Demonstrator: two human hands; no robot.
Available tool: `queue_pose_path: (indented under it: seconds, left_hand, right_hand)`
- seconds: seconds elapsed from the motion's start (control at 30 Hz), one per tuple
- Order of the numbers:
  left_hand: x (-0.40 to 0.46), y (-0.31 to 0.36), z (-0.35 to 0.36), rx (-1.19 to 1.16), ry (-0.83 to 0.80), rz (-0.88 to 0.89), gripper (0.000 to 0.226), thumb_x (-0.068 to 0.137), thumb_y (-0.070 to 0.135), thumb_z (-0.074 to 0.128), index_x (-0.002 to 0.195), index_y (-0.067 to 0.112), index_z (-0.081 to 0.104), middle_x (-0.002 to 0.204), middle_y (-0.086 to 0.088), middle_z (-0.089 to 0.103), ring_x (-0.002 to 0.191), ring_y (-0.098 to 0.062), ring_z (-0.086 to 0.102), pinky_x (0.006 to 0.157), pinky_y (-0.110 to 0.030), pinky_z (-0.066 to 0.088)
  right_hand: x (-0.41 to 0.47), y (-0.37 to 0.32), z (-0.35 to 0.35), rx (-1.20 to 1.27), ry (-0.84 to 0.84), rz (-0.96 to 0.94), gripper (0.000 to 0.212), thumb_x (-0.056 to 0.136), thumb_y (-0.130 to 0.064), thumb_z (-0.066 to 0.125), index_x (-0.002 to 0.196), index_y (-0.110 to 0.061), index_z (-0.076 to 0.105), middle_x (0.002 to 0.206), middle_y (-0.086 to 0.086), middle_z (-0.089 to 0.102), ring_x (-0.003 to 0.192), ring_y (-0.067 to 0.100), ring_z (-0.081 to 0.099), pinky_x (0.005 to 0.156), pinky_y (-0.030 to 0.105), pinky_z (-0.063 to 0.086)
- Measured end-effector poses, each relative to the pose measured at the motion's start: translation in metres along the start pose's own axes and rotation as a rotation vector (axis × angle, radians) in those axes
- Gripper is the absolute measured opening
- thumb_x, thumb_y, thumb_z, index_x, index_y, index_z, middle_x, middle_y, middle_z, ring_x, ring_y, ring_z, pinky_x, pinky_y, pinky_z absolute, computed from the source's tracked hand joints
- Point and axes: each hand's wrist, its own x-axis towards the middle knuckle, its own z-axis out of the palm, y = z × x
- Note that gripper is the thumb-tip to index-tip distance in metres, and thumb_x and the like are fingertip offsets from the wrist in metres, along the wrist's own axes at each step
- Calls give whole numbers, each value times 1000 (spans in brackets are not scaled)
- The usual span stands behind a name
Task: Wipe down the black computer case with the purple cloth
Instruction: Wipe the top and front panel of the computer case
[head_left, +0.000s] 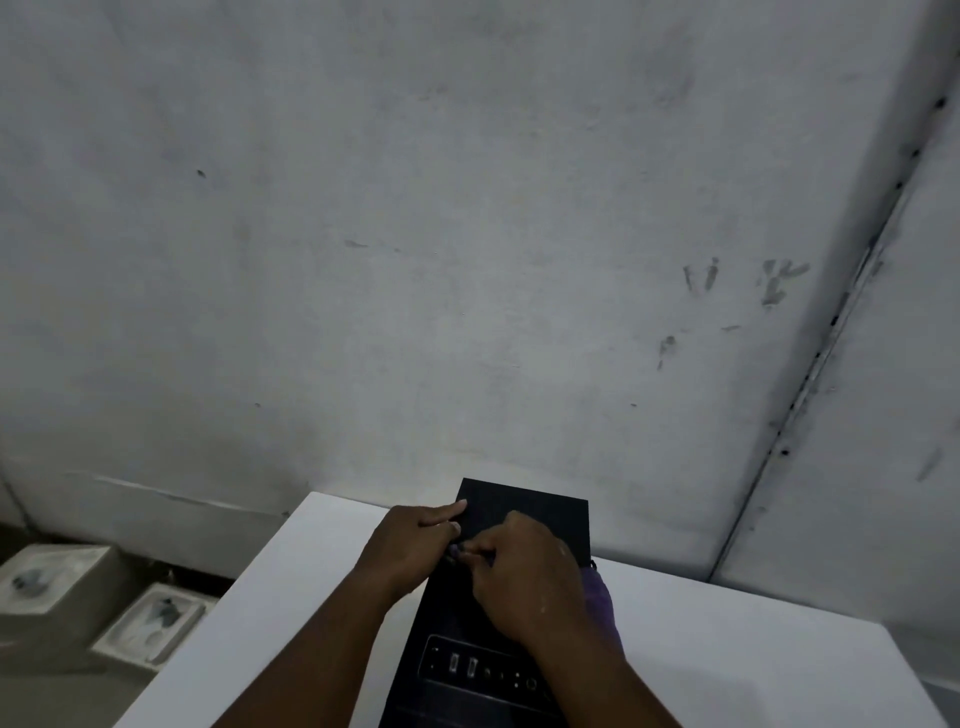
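A black rectangular computer case (519, 525) lies flat on the white bench (753, 649), reaching its far edge. The left hand (415, 545) rests on the case's left rim, fingers nearly straight. The right hand (524, 577) curls around the crumpled purple cloth (602, 603), pressing it atop the case's middle.

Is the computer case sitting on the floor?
No, the black computer case stands on the white table, with both hands on its top.
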Motion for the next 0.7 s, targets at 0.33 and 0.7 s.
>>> queue_pose_path:
  seconds: [0.33,0.7]
  left_hand:
    - [-1,-4,2,0,8,7,34,99,23,60,121,46,72,103,4,78,64,-2,64,47,-14,39]
    - [-1,-8,4,11,22,11,38,95,30,61,95,67,69,102,12,79,87,-9,74,90,-40,61]
  right_hand:
    - [-7,-2,6,-57,-20,-33,28,101,-50,52,106,-41,77,85,-10,45,91,10,61,72,26,38]
    - [-6,-1,-5,1,-53,-21,19,98,-54,60,112,-55,73,100,-16,63,95,5,61,76,22,46]
